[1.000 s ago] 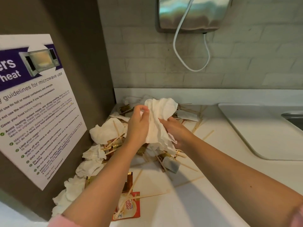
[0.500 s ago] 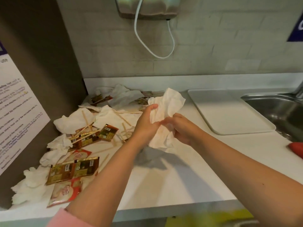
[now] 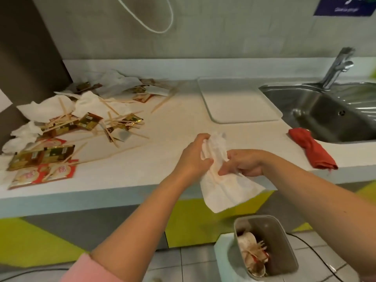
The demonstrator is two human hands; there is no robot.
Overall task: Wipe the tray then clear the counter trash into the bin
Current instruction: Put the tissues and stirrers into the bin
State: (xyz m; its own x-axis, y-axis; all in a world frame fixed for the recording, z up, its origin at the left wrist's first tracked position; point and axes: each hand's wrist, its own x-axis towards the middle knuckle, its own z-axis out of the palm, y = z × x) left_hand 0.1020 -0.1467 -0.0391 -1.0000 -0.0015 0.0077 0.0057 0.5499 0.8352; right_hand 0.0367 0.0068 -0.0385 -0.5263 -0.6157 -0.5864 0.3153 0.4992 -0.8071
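My left hand (image 3: pixel 194 157) and my right hand (image 3: pixel 244 162) both grip a crumpled white paper towel (image 3: pixel 221 188) over the counter's front edge; its lower part hangs down above the grey bin (image 3: pixel 284 237) on the floor. The bin holds used paper and sticks. A white tray (image 3: pixel 240 106) lies bare on the counter beside the sink. The trash pile (image 3: pixel 67 123) of white tissues, gold and red sachets and wooden stirrers covers the counter's left end.
A steel sink (image 3: pixel 325 112) with a tap (image 3: pixel 337 68) sits at the right. A red cloth (image 3: pixel 313 151) lies at the sink's front corner. A dark panel (image 3: pixel 26 58) walls off the left. A white cable (image 3: pixel 146 17) hangs on the back wall.
Both hands carried the paper towel away from the trash pile, rightward and toward the counter's front edge. The view swung right and down, bringing the bin, sink and red cloth into sight.
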